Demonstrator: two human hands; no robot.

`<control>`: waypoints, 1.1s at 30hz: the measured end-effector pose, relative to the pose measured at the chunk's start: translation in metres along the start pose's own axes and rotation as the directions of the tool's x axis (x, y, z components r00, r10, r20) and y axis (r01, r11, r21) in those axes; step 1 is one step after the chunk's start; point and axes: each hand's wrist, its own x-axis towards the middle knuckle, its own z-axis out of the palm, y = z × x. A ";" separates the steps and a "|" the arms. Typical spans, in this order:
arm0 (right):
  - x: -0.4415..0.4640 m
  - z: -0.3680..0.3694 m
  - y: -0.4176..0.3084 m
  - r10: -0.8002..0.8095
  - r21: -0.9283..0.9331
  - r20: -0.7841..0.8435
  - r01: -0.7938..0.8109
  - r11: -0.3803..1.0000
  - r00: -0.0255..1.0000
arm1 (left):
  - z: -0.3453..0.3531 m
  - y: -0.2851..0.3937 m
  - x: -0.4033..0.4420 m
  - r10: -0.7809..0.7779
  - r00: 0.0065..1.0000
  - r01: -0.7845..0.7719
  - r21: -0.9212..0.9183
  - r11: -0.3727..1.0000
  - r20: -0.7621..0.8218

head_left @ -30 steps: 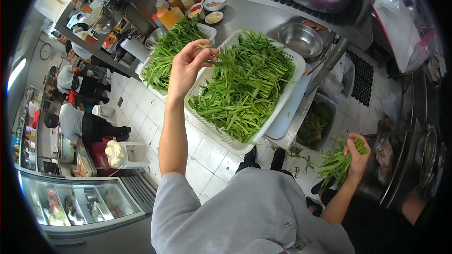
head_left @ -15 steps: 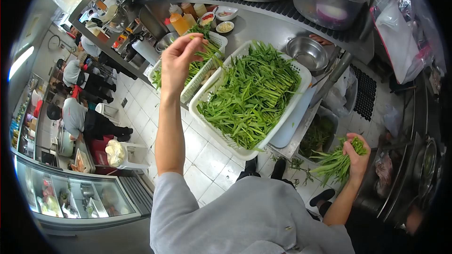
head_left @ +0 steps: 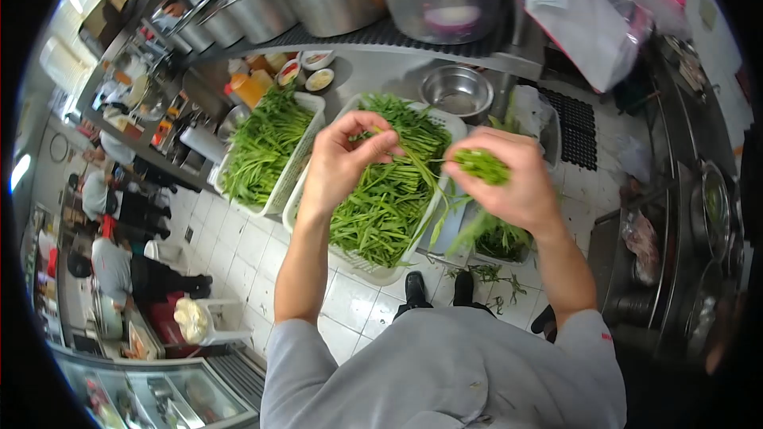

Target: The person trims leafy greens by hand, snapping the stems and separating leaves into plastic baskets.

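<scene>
My right hand (head_left: 513, 175) is closed round a bunch of water spinach (head_left: 482, 167), its cut stem ends facing up and blurred leaves hanging below. Level with it, my left hand (head_left: 346, 159) pinches a thin green stalk (head_left: 420, 165) that slants down between the two hands. Under my hands is a white perforated basket (head_left: 389, 274) heaped with long-leaved water spinach (head_left: 377, 222). To its left, a second white basket (head_left: 298, 155) holds more of the same greens (head_left: 266, 147).
A steel bowl (head_left: 457, 91) stands behind the basket, under a shelf carrying steel pots (head_left: 334, 0) and a clear plastic tub (head_left: 441, 12). Leaf scraps (head_left: 509, 282) lie on the tiled floor near my shoes. Co-workers (head_left: 119, 266) stand at the far left.
My right hand has come up from the lower right with its bunch to beside my left hand. My left hand has moved from the left basket to above the middle one. The view has shifted.
</scene>
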 end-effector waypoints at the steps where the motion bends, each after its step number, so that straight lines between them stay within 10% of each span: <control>1: 0.005 0.003 0.003 0.059 -0.041 0.039 -0.058 0.997 0.997 | 0.010 -0.003 0.000 -0.010 0.999 0.010 -0.001 1.000 0.038; 11: -0.025 0.002 0.043 0.504 0.035 0.104 -0.509 0.860 0.858 | 0.056 -0.041 0.001 -0.109 0.984 0.126 -0.119 0.985 0.143; 14: -0.038 -0.012 0.058 0.609 0.232 0.286 -0.670 0.705 0.740 | 0.060 -0.038 0.003 -0.045 0.943 0.003 0.126 0.992 0.329; 20: -0.069 -0.039 0.074 0.655 0.270 0.403 -0.767 0.582 0.639 | 0.088 -0.050 0.012 0.164 0.823 -0.395 0.343 0.852 0.543; 33: -0.141 -0.080 0.097 0.799 0.383 0.207 -0.798 0.465 0.565 | 0.147 -0.092 0.042 0.040 0.815 -0.370 0.467 0.803 0.577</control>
